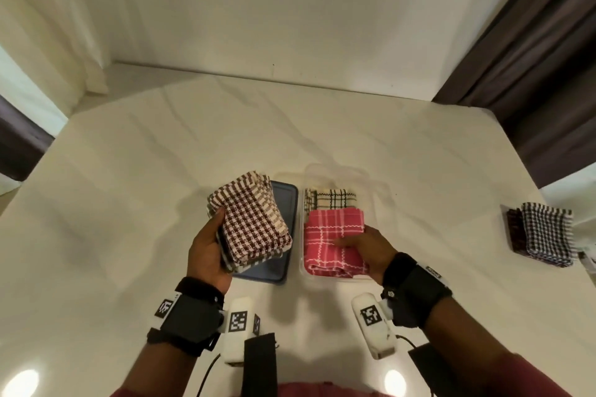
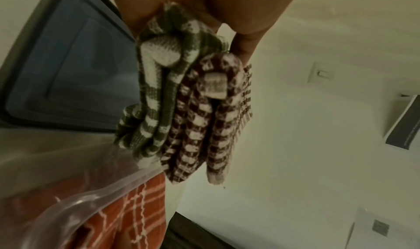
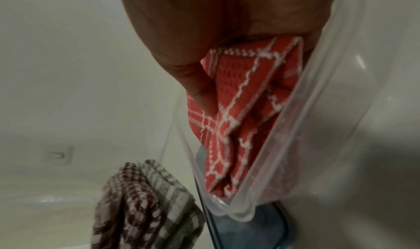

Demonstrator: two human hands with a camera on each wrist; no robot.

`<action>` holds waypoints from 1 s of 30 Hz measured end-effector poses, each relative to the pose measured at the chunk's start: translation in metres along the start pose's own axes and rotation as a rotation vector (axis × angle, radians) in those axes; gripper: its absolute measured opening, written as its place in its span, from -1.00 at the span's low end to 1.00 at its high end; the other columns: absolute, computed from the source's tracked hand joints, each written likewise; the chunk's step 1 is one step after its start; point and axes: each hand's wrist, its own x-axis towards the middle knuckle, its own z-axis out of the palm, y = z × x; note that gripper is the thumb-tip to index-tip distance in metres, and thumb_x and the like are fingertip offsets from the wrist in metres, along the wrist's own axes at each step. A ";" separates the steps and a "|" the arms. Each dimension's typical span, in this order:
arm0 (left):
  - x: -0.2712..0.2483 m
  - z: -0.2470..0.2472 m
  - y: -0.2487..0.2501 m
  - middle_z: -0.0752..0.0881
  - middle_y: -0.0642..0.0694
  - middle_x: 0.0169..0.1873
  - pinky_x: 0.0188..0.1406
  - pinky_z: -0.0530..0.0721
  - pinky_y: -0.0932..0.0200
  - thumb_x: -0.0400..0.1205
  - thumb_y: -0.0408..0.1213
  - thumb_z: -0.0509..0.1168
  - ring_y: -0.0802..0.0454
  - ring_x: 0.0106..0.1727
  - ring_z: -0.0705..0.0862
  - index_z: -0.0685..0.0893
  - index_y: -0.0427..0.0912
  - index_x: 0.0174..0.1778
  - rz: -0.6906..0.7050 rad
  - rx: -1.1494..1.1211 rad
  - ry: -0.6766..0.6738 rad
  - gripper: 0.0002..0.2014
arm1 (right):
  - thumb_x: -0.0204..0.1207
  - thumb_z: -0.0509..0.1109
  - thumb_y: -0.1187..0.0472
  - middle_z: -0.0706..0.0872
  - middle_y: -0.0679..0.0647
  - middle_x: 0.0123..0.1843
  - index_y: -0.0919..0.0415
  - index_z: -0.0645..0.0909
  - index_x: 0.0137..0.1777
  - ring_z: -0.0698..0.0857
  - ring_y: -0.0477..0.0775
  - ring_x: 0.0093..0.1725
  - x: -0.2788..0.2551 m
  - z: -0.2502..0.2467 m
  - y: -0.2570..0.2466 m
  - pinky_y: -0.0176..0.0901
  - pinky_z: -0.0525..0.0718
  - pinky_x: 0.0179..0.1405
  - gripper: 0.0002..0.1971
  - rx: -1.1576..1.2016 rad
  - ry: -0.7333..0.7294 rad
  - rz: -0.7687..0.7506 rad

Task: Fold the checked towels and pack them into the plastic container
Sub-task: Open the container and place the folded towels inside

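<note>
My left hand (image 1: 213, 245) grips a small stack of folded towels above the blue lid: a maroon-and-white checked towel (image 1: 254, 219) on top and a grey-green checked one (image 2: 154, 98) under it. The clear plastic container (image 1: 303, 274) stands just right of the lid. A folded red checked towel (image 1: 332, 242) lies in its near half, and my right hand (image 1: 358, 245) holds its right edge, thumb on top. A cream towel with black lines (image 1: 335, 198) fills the far half.
The blue lid (image 1: 280, 255) lies flat on the white table beneath my left hand. Two more folded checked towels (image 1: 545, 235) are stacked at the table's right edge. A dark curtain (image 1: 532, 58) hangs at the back right.
</note>
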 end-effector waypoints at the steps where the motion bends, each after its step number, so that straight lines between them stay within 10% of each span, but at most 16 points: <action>1: 0.000 0.000 0.000 0.72 -0.18 0.23 0.16 0.65 -0.23 0.68 -0.11 0.16 -0.18 0.22 0.70 0.56 -0.14 0.38 -0.004 -0.003 -0.008 -0.62 | 0.39 0.46 0.48 0.75 0.33 0.13 0.31 0.59 0.27 0.75 0.40 0.08 0.007 0.002 0.003 0.30 0.72 0.10 -0.58 -0.018 -0.001 0.040; 10: 0.004 0.002 0.001 0.65 -0.19 0.34 0.38 0.49 -0.29 0.66 -0.09 0.19 -0.20 0.34 0.62 0.49 -0.15 0.47 -0.001 0.014 -0.018 -0.54 | 0.36 0.59 0.20 0.63 0.21 0.22 0.39 0.20 0.46 0.72 0.21 0.08 0.019 0.004 -0.002 0.02 0.74 0.03 -0.20 -0.508 0.050 0.214; 13: 0.005 0.003 0.006 0.64 -0.19 0.34 0.38 0.50 -0.31 0.68 -0.10 0.16 -0.20 0.35 0.62 0.48 -0.16 0.47 0.002 -0.016 -0.053 -0.55 | 0.43 0.53 0.16 0.58 0.20 0.23 0.28 0.02 0.52 0.66 0.18 0.08 -0.008 -0.002 -0.019 -0.10 0.65 -0.11 -0.15 -0.834 0.115 0.022; 17: 0.004 0.013 0.009 0.65 -0.20 0.33 0.23 0.61 -0.26 0.70 -0.11 0.12 -0.19 0.32 0.65 0.49 -0.18 0.46 -0.005 -0.027 -0.119 -0.58 | 0.43 0.46 0.04 0.49 0.10 0.22 0.00 0.38 0.39 0.59 0.19 0.16 -0.039 0.005 -0.035 -0.04 0.62 -0.03 -0.45 -1.320 0.214 -0.287; 19: 0.004 0.025 0.007 0.66 -0.21 0.32 0.24 0.62 -0.24 0.69 -0.12 0.12 -0.19 0.32 0.65 0.50 -0.19 0.44 0.002 0.006 -0.149 -0.58 | 0.54 0.38 0.03 0.64 0.06 0.06 0.06 0.59 0.11 0.67 0.15 0.01 -0.035 0.006 -0.043 -0.05 0.66 -0.06 -0.79 -1.237 0.123 -0.321; 21: 0.004 0.041 0.004 0.64 -0.25 0.34 0.28 0.61 -0.25 0.69 -0.16 0.15 -0.22 0.34 0.62 0.48 -0.24 0.45 0.055 0.110 -0.181 -0.58 | 0.60 0.33 -0.03 0.75 0.16 -0.11 0.25 0.67 -0.06 0.73 0.20 -0.13 -0.029 0.007 -0.055 0.09 0.74 -0.02 -0.68 -0.888 -0.037 -0.391; 24: 0.005 0.071 0.001 0.65 -0.31 0.29 0.22 0.64 -0.27 0.62 -0.25 0.32 -0.29 0.30 0.64 0.51 -0.30 0.40 0.145 0.272 -0.225 -0.56 | 0.46 0.38 -0.24 0.80 0.19 0.02 0.32 0.68 0.11 0.79 0.12 -0.01 -0.033 0.018 -0.076 0.09 0.77 0.06 -0.43 -0.288 -0.221 -0.443; 30: 0.006 0.121 -0.002 0.77 -0.25 0.10 0.09 0.72 -0.21 0.48 -0.23 0.44 -0.24 0.14 0.74 0.61 -0.29 0.27 0.226 0.431 -0.181 -0.56 | 0.34 0.59 0.29 0.78 0.19 0.16 0.29 0.65 0.26 0.76 0.19 0.15 -0.017 0.017 -0.082 0.10 0.69 0.17 -0.54 0.008 -0.231 -0.496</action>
